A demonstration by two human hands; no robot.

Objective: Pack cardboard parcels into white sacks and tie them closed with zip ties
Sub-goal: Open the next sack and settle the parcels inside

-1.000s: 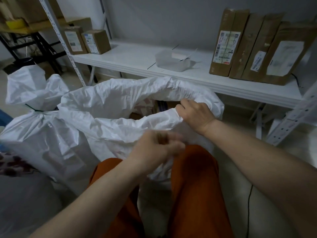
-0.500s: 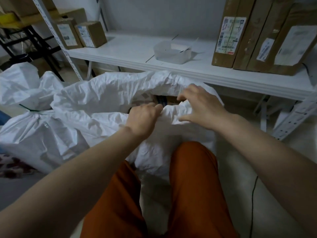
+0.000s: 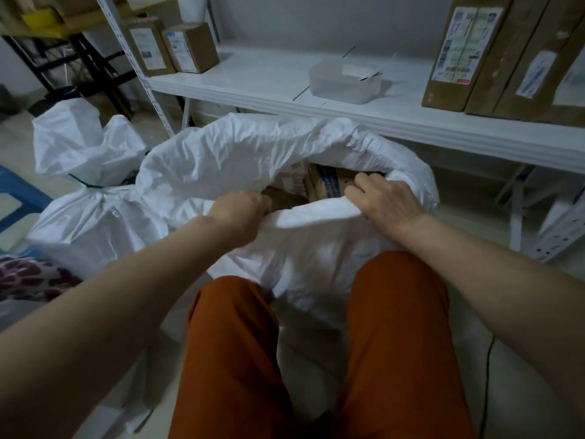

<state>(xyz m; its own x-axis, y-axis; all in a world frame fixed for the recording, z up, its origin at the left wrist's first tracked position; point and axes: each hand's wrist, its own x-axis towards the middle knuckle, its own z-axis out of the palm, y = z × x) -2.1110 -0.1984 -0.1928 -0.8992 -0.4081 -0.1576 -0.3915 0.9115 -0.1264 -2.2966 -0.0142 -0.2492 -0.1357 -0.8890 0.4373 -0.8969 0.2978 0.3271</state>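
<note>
The person wears rust-orange trousers (image 3: pixel 395 343) on both legs, and both forearms are bare, without sleeves.

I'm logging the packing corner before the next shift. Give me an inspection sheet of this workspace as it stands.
Surface: pale floor; white shelf behind.
Job's things: open white sack between the knees, cardboard parcels visible inside; tied sack to its left, closed with a dark tie; more parcels upright on the shelf and two small boxes at its left end.
Clutter: clear plastic tub on the shelf; blue item and patterned cloth at left.
Grippers: left hand and right hand each grip the sack's near rim.
Cables: thin black cable on the floor, right.
Surroundings: dark metal frame at back left.
</note>
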